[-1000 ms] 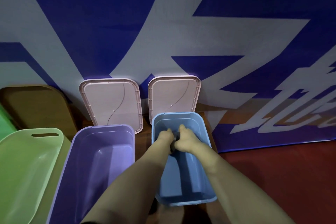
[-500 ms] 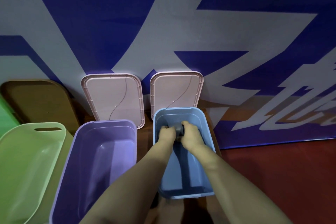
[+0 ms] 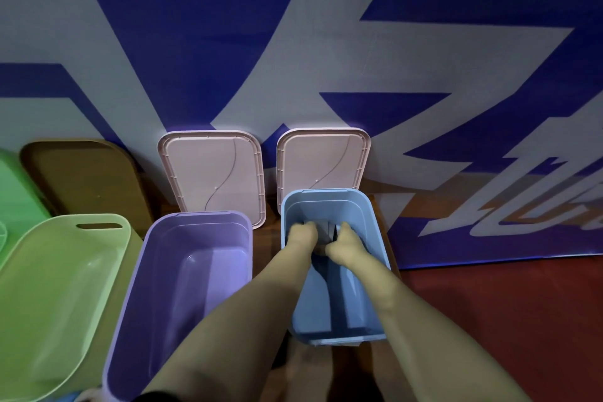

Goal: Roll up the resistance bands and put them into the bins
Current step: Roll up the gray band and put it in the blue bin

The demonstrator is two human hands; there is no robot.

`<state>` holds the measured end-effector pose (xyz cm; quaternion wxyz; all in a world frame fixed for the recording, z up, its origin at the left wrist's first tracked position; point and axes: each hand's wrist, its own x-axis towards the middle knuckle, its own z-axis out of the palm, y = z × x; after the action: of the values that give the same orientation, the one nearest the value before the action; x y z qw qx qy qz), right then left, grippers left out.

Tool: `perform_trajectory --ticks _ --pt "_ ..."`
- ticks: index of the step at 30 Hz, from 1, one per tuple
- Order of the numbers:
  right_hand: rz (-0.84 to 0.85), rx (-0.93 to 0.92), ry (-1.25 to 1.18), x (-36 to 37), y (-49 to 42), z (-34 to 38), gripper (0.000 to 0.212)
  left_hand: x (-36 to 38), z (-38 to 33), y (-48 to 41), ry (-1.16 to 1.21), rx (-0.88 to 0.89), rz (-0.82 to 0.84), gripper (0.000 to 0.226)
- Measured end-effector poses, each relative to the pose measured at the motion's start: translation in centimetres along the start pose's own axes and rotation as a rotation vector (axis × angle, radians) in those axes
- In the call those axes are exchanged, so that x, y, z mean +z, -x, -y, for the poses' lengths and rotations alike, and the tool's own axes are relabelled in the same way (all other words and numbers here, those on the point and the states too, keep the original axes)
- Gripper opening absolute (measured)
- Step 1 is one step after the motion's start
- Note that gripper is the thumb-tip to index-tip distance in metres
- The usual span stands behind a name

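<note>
Smooth moulded plastic fills the floor space: the blue bin (image 3: 373, 232) and the purple bin (image 3: 195, 271) carry a soft satin sheen, with pale highlights along their inner walls. The green tub (image 3: 49, 287) beside them is plastic too, slightly glossier across its curved bottom. The pink lids (image 3: 212, 173) look matt, ribbed at the edges and crossed by a thin curved line. A brown lid (image 3: 85, 176) looks dull and flat-finished. The printed banner (image 3: 293, 42) behind is a matt sheet, and the red floor (image 3: 505, 320) is matt as well. The rolled band (image 3: 327, 232) looks dark and dull.
</note>
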<state>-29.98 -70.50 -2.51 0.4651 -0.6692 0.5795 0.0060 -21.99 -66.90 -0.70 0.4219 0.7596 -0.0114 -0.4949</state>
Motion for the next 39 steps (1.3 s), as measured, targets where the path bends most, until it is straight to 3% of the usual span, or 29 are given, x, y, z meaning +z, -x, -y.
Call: perform_trajectory --ticks 5,8,11,12,16,21,25,29,32,36,39 --pt "0.046 0.084 -0.224 0.1 0.2 -0.4 0.034 0.0 0.0 0.6 0.126 -0.056 -0.027 0.051" --pt "0.075 0.100 -0.303 -0.3 0.7 -0.4 0.048 -0.1 -0.1 1.1 0.167 -0.060 -0.021 0.050" --pt "0.093 0.095 -0.218 -0.2 0.7 -0.4 0.081 0.0 0.2 0.7 0.128 -0.022 0.060 0.043" --pt "0.084 0.104 -0.222 0.0 0.5 -0.5 0.081 0.0 0.5 0.5 0.113 -0.007 0.076 0.042" --pt "0.045 0.125 -0.380 0.4 0.5 -0.5 0.057 -0.1 1.2 0.1 -0.061 0.133 0.079 0.045" --pt "-0.077 0.102 -0.566 0.5 1.6 0.2 0.033 0.1 0.8 1.7 0.054 0.112 0.054 0.036" --pt "-0.091 0.029 -0.731 -0.4 3.3 1.0 0.027 -0.9 0.9 3.5 0.157 0.210 0.080 0.031" --pt "-0.099 -0.034 -0.899 -1.6 5.5 2.0 0.043 -2.5 0.1 5.9 0.142 0.322 0.177 0.047" --pt "-0.075 -0.100 -0.988 -2.9 7.5 2.5 0.026 -3.8 -0.3 7.8 0.194 0.336 0.261 0.046" --pt "-0.003 -0.179 -0.900 -3.5 10.1 3.0 0.020 -5.1 0.0 10.2 0.300 0.421 0.244 0.030" --pt "0.050 -0.248 -0.874 -3.4 11.4 2.8 0.029 -6.2 0.0 11.4 0.323 0.492 0.284 0.030"
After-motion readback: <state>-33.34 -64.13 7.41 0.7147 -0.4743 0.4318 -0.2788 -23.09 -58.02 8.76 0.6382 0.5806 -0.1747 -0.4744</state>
